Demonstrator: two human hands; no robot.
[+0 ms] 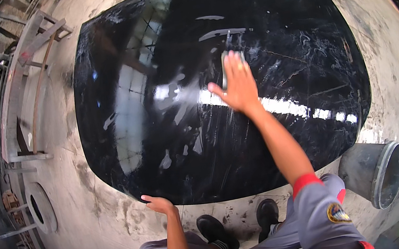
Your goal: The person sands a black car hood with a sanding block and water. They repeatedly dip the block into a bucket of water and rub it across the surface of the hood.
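A glossy black car hood (176, 144), wet and streaked with pale smears, lies spread out before me. My right hand (240, 83) presses flat near its middle, fingers stretched forward and thumb out to the left. Beneath the fingers, a small pale grey pad or sheet (225, 63) shows along their left side; its exact kind is hidden by the hand. At the near left edge of the hood, my left hand (159, 203) grips the rim. Some of its fingers are hidden.
A grey bucket (363, 171) lies tipped on its side at the near right. On the left stand a wooden frame (20, 96) and metal racks, with a pale ring-shaped object (42, 208) by them. My black shoes (216, 230) are on the stained concrete floor close to the hood.
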